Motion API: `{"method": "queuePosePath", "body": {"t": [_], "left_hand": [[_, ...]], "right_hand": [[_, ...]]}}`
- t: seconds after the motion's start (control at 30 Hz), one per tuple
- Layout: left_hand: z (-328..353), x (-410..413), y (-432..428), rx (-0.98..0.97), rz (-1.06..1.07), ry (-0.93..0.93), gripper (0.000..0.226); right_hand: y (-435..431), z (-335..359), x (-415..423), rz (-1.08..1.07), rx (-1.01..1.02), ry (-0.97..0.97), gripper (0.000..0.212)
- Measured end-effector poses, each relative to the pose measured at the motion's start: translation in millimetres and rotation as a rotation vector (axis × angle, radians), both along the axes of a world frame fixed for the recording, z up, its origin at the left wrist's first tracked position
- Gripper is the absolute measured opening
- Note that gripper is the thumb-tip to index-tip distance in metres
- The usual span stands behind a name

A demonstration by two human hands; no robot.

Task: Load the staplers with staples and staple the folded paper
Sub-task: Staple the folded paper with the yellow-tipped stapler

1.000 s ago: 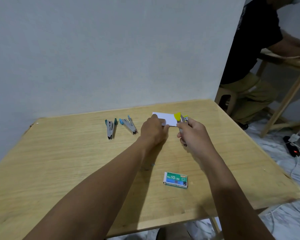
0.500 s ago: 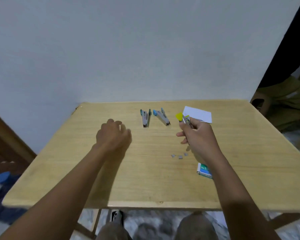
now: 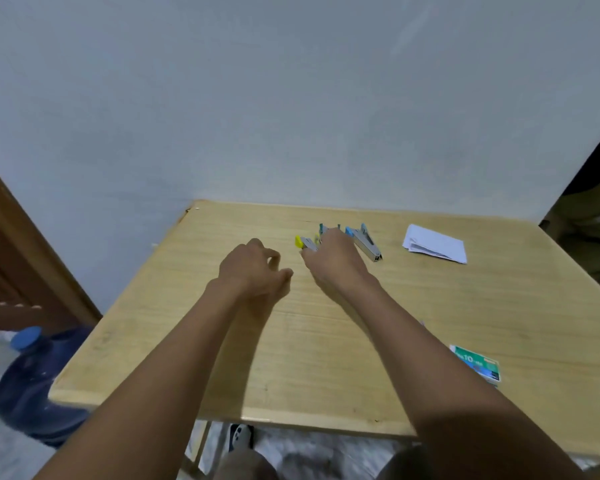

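The right hand [image 3: 333, 263] lies over the yellow stapler [image 3: 305, 242] on the table [image 3: 326, 358]. Its fingers bend down on the stapler, but I cannot tell if they hold it tight or just touch it. The left hand [image 3: 253, 271] is just beside it, fingers loosely bent, holding nothing. A teal stapler [image 3: 323, 228] peeks out behind the right hand. A blue stapler [image 3: 365, 241] lies next to it. The folded paper [image 3: 434, 244] lies farther right. The green staple box [image 3: 477, 365] sits near the right arm; I cannot see inside.
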State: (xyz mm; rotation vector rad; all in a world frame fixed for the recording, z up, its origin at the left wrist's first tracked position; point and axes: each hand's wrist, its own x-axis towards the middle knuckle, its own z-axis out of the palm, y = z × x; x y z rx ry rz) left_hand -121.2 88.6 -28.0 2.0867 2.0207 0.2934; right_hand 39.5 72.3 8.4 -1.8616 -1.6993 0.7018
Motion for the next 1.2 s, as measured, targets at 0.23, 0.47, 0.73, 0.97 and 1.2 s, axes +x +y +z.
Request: {"method": "queuePosePath", "body": {"t": [0.23,0.47,0.73,0.97,1.2], "left_hand": [[-1,-6,2,0.012,-0.053,-0.014,0.061],[0,-8,5,0.009,-0.068,-0.019,0.061],[-1,-7,5,-0.002,-0.057,-0.034,0.059],[2,-8,7,-0.035,-0.042,-0.035,0.057],[6,-9,13,-0.088,0.050,-0.126,0.054]], "right_hand": [[42,-9,-29,-0.032,0.085,-0.283,0.024],[56,-13,-21,-0.015,0.079,-0.307,0.016],[44,-30,-16,0.003,0.114,-0.308,0.006],[3,-20,-3,-0.009,0.206,-0.163,0.036],[-90,-13,47,-0.075,0.261,0.036,0.022]]}}
